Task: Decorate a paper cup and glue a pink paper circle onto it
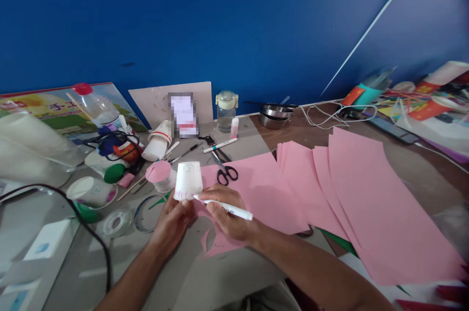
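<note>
While the left hand (179, 215) curls its fingers and thumb round the lower rim of the white paper cup (188, 179), held wide end down at the scene's middle, a light, steady grip should keep the pink marks even under the white marker (234, 210), which the right hand (230, 218) pinches closed like a pen. Just left stands a pink-topped cup (158, 172) and far right lie scissors (227, 175), so turning seems easiest toward the near grey tabletop (205, 277)
</note>
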### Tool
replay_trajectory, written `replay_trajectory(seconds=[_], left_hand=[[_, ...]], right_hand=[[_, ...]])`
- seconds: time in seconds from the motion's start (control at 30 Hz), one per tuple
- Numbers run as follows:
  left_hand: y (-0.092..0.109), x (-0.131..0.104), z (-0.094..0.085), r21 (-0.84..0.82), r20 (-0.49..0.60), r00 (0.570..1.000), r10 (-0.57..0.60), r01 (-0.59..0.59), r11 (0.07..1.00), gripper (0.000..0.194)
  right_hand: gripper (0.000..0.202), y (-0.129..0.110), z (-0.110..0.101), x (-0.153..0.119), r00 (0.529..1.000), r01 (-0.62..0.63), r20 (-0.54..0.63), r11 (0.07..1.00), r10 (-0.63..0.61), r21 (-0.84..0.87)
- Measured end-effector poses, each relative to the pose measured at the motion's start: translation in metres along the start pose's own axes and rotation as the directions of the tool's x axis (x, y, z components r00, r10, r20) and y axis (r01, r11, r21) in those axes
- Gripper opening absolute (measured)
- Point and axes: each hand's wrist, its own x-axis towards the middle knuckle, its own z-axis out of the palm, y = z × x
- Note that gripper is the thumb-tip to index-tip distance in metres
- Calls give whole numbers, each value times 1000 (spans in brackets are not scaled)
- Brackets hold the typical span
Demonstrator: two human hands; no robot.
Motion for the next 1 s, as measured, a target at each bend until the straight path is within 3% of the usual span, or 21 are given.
replay_trajectory(seconds=[1.0], left_hand=[[0, -1, 0, 3, -8, 1000, 9, -9, 1000, 33]], right_hand=[[27, 0, -1, 0, 999, -44, -14, 999, 44, -5]])
